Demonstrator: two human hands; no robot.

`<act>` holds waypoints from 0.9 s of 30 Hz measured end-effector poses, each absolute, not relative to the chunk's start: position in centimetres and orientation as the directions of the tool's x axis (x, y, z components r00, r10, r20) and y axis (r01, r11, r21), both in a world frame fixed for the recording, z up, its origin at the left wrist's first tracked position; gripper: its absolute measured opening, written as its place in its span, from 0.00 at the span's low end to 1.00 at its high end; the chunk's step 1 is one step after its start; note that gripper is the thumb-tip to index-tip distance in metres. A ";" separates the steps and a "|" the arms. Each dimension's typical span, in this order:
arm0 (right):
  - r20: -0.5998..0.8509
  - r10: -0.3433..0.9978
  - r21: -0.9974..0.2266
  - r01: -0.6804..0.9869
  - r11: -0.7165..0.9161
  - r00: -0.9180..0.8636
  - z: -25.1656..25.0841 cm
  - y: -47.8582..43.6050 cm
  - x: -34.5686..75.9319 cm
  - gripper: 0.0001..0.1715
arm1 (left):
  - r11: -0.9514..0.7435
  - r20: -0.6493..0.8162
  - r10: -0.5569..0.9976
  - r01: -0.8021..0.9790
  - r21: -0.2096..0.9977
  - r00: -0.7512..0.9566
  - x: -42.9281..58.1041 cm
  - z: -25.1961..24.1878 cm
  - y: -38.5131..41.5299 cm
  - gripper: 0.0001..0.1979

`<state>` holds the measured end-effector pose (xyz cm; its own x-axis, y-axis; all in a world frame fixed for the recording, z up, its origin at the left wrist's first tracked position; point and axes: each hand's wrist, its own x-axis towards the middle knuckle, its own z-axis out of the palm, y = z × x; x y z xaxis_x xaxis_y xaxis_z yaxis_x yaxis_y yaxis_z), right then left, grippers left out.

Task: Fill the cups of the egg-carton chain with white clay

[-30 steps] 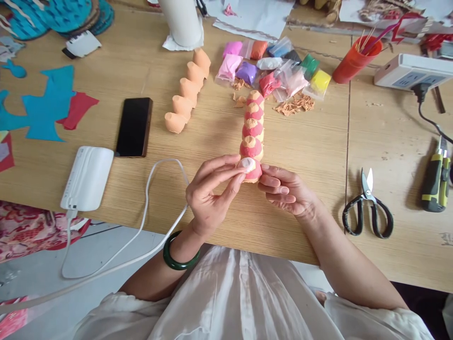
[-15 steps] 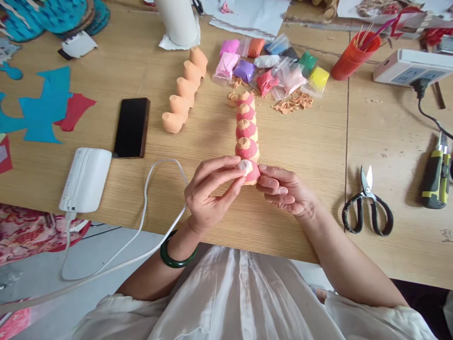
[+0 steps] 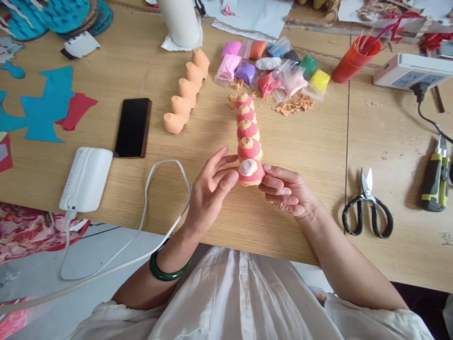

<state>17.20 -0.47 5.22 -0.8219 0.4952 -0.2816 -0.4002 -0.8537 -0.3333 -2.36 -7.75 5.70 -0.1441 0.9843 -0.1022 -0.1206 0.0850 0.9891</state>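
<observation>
One strip [image 3: 249,150] (near end) between hands [image 3: 208,191] [image 3: 288,191]

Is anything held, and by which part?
The red-and-orange bumpy strip, by its near end: the right hand grips its right edge; the left hand is at the left edge, grip unclear.

Light wood-grain table, dark seam [image 3: 348,132] across its top [image 3: 307,137], pale grey floor [image 3: 102,242] below, soft light.
</observation>
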 end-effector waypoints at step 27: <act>-0.388 0.537 -0.454 -0.351 -0.819 -0.749 5.2 -1.3 16.3 0.22 | 0.135 -0.170 0.967 -0.184 0.974 -0.190 -1.7 5.8 -7.2 0.23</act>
<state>16.25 -1.28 5.21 -0.7490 0.5369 -0.3882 -0.3514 -0.8186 -0.4543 -1.68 -7.21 5.85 -0.1904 0.9668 -0.1702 -0.1843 0.1351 0.9735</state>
